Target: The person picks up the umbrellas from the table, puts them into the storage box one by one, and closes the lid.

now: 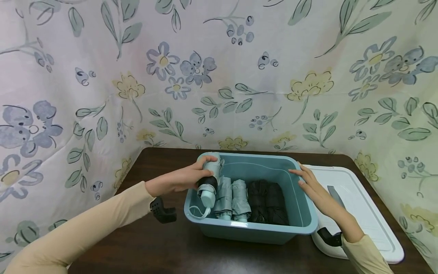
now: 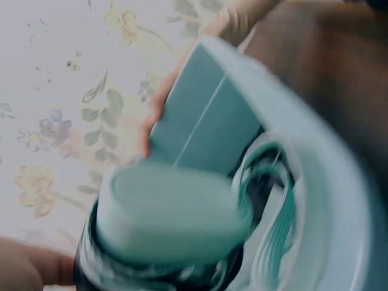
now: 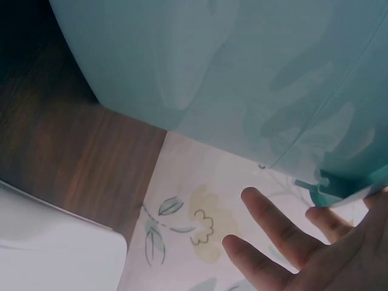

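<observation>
My left hand [image 1: 184, 177] grips a folded pale blue-green umbrella [image 1: 213, 167] with a black band, held over the left end of a teal plastic bin [image 1: 244, 235]. The umbrella's handle [image 2: 176, 209] and wrist strap [image 2: 282, 224] point toward the near rim. Inside the bin, two more folded pale umbrellas [image 1: 224, 198] lie side by side, beside black folded bundles [image 1: 267, 201], probably umbrellas too. My right hand [image 1: 318, 190] is at the bin's right rim with fingers extended, some over the edge; in the right wrist view its fingers [image 3: 276, 227] are spread beside the outer wall.
A white lid [image 1: 362, 207] with a grey handle lies flat to the right of the bin, under my right forearm. Everything stands on a dark wooden table [image 1: 150, 243]. A floral cloth [image 1: 219, 76] hangs behind and at both sides.
</observation>
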Demonstrator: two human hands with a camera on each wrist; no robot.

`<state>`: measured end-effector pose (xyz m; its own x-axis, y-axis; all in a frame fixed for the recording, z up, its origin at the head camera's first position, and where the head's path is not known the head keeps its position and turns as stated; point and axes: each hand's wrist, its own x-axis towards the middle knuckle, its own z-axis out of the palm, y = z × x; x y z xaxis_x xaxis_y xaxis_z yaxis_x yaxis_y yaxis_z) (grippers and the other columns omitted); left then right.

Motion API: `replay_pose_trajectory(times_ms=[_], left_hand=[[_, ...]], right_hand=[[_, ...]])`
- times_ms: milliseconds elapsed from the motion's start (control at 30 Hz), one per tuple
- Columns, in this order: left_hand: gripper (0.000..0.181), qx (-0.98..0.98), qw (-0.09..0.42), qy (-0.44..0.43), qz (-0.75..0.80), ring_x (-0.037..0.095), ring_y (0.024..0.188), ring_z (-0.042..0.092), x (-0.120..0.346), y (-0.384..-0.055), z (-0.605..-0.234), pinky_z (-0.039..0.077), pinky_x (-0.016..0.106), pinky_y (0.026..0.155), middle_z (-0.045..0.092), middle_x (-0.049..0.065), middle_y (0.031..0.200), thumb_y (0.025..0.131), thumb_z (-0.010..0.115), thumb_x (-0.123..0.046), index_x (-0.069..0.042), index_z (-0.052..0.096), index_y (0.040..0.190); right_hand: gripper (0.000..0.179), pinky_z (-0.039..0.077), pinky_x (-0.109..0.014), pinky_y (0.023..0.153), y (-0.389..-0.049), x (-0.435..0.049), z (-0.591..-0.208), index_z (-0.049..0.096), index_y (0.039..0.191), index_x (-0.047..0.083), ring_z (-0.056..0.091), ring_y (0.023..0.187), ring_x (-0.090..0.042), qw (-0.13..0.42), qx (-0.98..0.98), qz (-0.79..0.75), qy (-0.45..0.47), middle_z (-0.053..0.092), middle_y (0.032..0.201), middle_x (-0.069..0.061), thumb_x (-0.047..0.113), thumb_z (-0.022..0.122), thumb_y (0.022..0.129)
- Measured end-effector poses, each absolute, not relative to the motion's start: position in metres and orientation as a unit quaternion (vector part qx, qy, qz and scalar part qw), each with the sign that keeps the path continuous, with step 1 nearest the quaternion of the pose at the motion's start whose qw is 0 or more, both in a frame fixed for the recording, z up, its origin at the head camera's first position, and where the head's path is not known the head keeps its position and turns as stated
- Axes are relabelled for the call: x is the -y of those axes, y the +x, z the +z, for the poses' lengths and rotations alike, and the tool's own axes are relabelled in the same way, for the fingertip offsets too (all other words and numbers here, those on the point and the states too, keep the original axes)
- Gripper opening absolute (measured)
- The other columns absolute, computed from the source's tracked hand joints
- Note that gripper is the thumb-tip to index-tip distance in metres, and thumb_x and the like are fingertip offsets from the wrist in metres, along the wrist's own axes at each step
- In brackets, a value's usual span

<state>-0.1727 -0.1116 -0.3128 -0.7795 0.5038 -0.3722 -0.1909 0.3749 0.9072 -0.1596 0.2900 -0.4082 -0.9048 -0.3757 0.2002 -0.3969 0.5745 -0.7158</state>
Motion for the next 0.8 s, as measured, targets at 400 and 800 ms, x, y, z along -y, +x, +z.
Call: replay_pose_trajectory(times_ms=[400,800], left_hand=[[0.046,-0.739,0.302,-0.021,0.602,0.038,0.119,0.033,0.088,-0.175,-0.337,0.037,0.063,0.088,0.012,0.019,0.142,0.099,0.039,-0.004,-0.021,0.025,0.139],[0.049,-0.739,0.304,-0.077,0.596,0.033,0.098,0.038,0.072,-0.178,-0.359,0.040,0.056,0.080,0.020,0.026,0.132,0.095,0.038,0.006,-0.013,0.025,0.138]], right_hand=[[0.040,0.017,-0.075,0.088,-0.161,-0.291,-0.411,0.035,0.142,0.018,0.004,0.137,-0.047,0.011,0.887,0.407,0.218,0.003,0.154,-0.017,0.022,0.033,0.102],[0.041,0.017,-0.077,0.086,-0.160,-0.290,-0.408,0.033,0.143,0.018,0.005,0.136,-0.049,0.004,0.887,0.409,0.215,0.001,0.154,-0.015,0.021,0.033,0.101]])
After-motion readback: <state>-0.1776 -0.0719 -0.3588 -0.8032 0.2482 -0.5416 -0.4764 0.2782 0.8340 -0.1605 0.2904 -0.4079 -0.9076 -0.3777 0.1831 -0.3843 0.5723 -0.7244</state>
